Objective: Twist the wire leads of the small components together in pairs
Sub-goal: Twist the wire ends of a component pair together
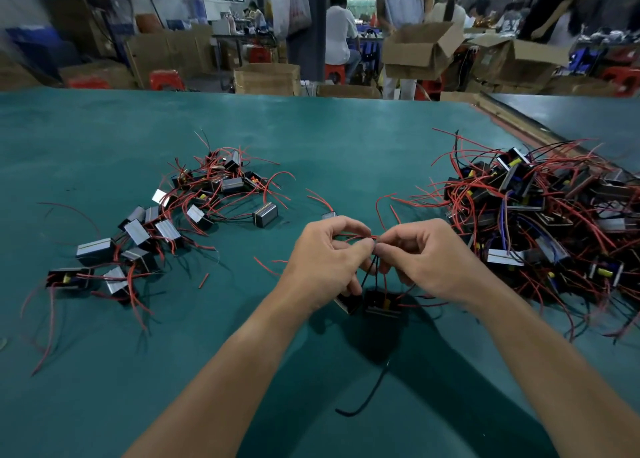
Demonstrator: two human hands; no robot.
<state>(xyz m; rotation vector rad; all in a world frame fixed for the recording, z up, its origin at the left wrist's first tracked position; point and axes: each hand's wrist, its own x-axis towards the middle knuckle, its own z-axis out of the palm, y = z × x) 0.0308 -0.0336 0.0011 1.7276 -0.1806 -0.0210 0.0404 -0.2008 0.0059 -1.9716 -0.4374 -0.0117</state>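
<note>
My left hand (323, 260) and my right hand (427, 255) meet fingertip to fingertip above the green table (311, 139), both pinching thin red wire leads (360, 237). Below my hands hang two small black components (381, 303), joined to those leads by red and black wires. One black lead (367, 393) trails down toward me. A large tangled pile of components (540, 215) lies to the right. A looser group of components (166, 222) spreads across the left of the table.
A single component (266, 214) lies just beyond my left hand. Short red wire scraps (204, 280) lie on the table. Past the far table edge are cardboard boxes (420, 47), red stools and several people at other benches.
</note>
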